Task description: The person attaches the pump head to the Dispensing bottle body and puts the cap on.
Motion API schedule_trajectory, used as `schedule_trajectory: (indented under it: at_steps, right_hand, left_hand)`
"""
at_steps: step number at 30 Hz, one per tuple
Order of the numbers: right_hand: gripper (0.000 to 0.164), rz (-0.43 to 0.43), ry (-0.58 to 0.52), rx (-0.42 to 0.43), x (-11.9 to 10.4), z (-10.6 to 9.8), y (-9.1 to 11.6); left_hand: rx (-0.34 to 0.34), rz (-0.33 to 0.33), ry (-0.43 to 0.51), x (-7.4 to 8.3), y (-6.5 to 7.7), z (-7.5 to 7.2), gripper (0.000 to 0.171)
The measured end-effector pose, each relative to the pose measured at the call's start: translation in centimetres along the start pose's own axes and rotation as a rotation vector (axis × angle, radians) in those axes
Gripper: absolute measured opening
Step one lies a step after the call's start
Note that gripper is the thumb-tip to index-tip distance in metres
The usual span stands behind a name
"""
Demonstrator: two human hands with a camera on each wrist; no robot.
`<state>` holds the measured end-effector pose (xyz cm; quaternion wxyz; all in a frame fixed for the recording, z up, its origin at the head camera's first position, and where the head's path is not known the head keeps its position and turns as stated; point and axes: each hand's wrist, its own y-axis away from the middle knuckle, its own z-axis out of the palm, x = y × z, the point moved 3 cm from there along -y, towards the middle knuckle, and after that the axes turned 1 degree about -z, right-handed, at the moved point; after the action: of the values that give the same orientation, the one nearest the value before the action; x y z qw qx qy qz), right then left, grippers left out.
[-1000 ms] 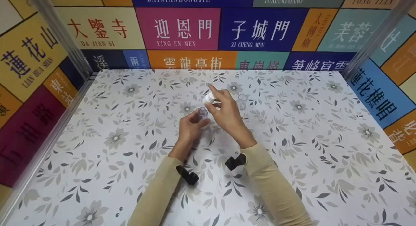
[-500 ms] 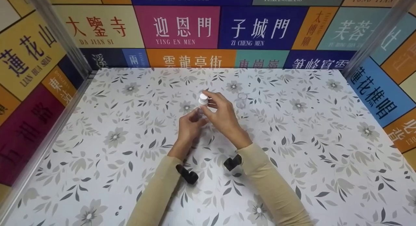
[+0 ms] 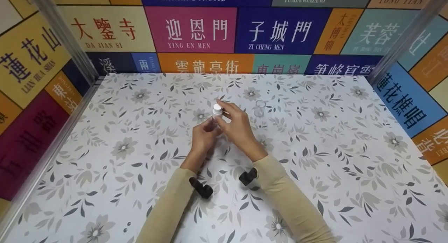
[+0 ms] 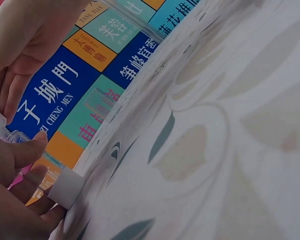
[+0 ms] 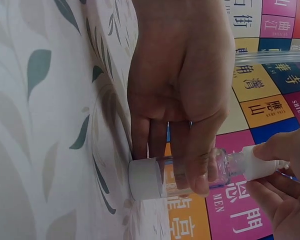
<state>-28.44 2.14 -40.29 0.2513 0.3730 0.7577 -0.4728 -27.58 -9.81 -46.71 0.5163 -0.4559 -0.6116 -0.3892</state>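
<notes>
My left hand [image 3: 203, 137] grips the body of a small clear bottle [image 5: 221, 167], which has a white base [image 5: 144, 179] standing at the tabletop. With thumb and fingers my right hand [image 3: 238, 124] holds a white pump top [image 3: 217, 108] upright over the bottle's mouth. In the right wrist view, the top's clear neck meets the bottle's neck. The head view hides most of the bottle behind the fingers. A clear cap [image 3: 259, 109] rests on the table to the right of my right hand.
The table [image 3: 315, 187] has a white cover with grey flowers and leaves. Walls of coloured sign panels [image 3: 196, 29] close in its back and both sides, with clear corner posts [image 3: 75, 43] between them. Black camera mounts [image 3: 201, 187] sit on both wrists.
My right hand has moved left with the pump top, from beside the bottle to above its mouth, then slightly lower. The left hand stays on the bottle. The clear cap has not moved.
</notes>
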Motion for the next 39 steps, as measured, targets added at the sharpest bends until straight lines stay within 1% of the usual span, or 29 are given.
schedule_trajectory:
  at_steps: [6, 12, 16, 22, 25, 27, 29, 31, 34, 39]
  right_hand:
    - [0.048, 0.013, 0.030, -0.031, 0.17, 0.25, 0.09]
    - [0.046, 0.043, 0.033, -0.021, 0.45, 0.22, 0.13]
    - [0.045, 0.049, 0.040, -0.021, 0.56, 0.32, 0.24]
    - [0.045, 0.036, 0.028, -0.001, 0.66, 0.44, 0.34]
    - [0.050, 0.030, 0.035, -0.001, 0.69, 0.39, 0.22]
    - [0.055, 0.029, 0.053, -0.005, 0.66, 0.36, 0.20]
    - [0.056, 0.016, 0.056, -0.009, 0.60, 0.38, 0.23]
    - [0.053, -0.007, 0.049, -0.013, 0.44, 0.38, 0.27]
    - [0.045, -0.048, 0.030, -0.013, 0.27, 0.37, 0.23]
    - [0.042, -0.078, 0.027, -0.018, 0.39, 0.59, 0.20]
  left_hand:
    - [0.008, 0.014, 0.008, 0.07, 0.07, 0.02, 0.048]
    - [0.019, 0.036, -0.017, 0.09, 0.14, 0.14, 0.047]
    - [0.019, 0.045, -0.019, -0.02, 0.10, 0.12, 0.046]
    - [0.022, 0.039, -0.023, -0.04, 0.16, -0.04, 0.045]
    - [0.029, 0.046, -0.031, 0.12, 0.20, -0.09, 0.044]
    - [0.032, 0.054, -0.049, 0.14, 0.20, -0.12, 0.038]
    - [0.039, 0.065, -0.068, 0.10, 0.27, -0.14, 0.036]
    - [0.044, 0.072, -0.076, 0.08, 0.31, -0.11, 0.035]
    - [0.038, 0.073, -0.056, 0.12, 0.27, 0.02, 0.040]
    - [0.032, 0.069, -0.033, 0.14, 0.19, 0.05, 0.042]
